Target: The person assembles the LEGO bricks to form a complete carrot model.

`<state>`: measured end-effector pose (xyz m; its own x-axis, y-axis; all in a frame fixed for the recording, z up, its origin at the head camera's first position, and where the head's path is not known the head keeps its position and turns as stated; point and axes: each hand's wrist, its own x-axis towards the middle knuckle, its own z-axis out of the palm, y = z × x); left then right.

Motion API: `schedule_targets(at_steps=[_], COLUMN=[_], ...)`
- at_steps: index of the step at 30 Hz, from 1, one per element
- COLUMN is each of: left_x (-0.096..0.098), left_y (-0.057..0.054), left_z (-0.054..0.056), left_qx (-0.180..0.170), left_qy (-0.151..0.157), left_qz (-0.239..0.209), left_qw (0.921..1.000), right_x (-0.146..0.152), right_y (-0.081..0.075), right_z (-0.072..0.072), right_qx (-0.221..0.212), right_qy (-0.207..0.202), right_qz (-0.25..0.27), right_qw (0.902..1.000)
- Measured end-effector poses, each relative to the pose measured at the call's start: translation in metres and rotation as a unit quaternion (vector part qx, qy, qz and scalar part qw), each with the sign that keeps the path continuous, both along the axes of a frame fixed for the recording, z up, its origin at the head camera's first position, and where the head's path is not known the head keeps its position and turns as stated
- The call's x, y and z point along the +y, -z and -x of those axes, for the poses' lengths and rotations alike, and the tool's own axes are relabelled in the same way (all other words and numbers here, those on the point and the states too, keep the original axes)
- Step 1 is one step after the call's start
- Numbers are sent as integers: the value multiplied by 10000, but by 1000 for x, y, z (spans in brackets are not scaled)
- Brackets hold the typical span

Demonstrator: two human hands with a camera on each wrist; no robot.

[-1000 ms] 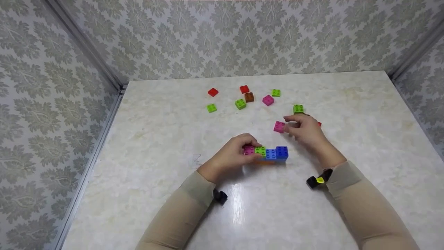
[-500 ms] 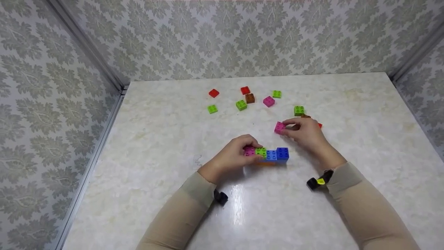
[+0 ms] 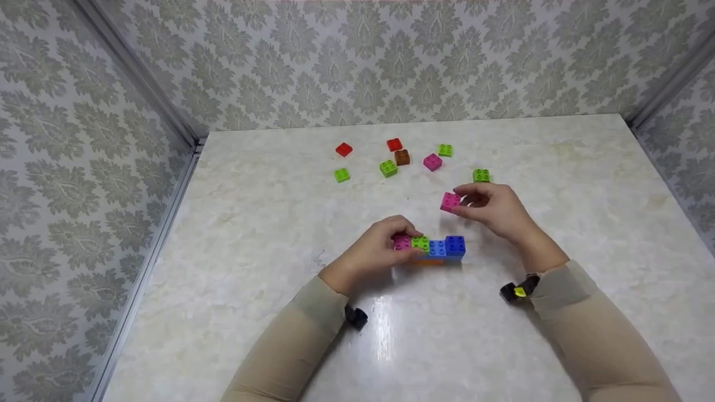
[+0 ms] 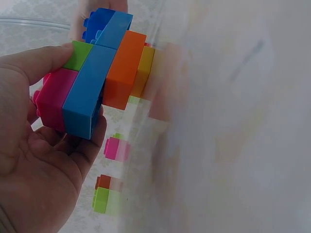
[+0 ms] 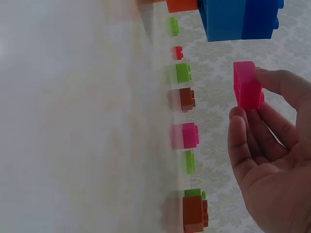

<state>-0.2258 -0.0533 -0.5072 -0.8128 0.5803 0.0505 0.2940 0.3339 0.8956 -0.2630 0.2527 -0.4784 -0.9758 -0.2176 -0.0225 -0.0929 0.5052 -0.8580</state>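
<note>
My left hand [image 3: 380, 245] grips the left end of a built row of toy building bricks. On its top sit a pink brick [image 4: 56, 99], a lime green brick [image 3: 420, 244], a light blue brick [image 3: 437, 248] and a dark blue brick [image 3: 455, 245]. The left wrist view shows blue bricks [image 4: 87, 92] beneath these, then an orange brick [image 4: 125, 70] and a yellow brick [image 4: 143, 73] lower down. Beyond the row's right end, my right hand [image 3: 497, 209] pinches a separate pink brick [image 5: 248, 85] between thumb and fingertips, lifted above the table.
Loose bricks lie along the back of the marbled table [image 3: 251, 195]: red [image 3: 344, 149], lime green [image 3: 388, 168], brown [image 3: 402, 157] and pink [image 3: 432, 162] ones among them. Another green brick [image 3: 481, 175] stands just behind my right hand. Patterned walls [image 3: 368, 56] enclose the table's back and sides.
My right hand has closed its fingertips on the pink brick and raised it off the table. The left hand and the row it grips stay in place.
</note>
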Motion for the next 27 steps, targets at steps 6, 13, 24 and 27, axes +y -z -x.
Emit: schedule_targets(at_steps=[6, 13, 24, 27], left_x=[-1, 0, 0, 1], left_y=[0, 1, -1, -2], left_z=[0, -2, -2, -2], left_qx=[-54, -89, -64, -32], left_qy=[-38, -8, -4, 1], left_qz=[-57, -62, -95, -32], left_qw=[10000, 9999, 9999, 10000], right_x=[-3, -5, -12, -11], right_y=[-9, -7, 0, 2], right_z=[-13, -27, -31, -31], right_qx=[257, 92, 185, 163], right_qy=[-347, -712, -1327, -1455], right_qz=[353, 422, 303, 249], right_qw=[9984, 9965, 9905, 9889])
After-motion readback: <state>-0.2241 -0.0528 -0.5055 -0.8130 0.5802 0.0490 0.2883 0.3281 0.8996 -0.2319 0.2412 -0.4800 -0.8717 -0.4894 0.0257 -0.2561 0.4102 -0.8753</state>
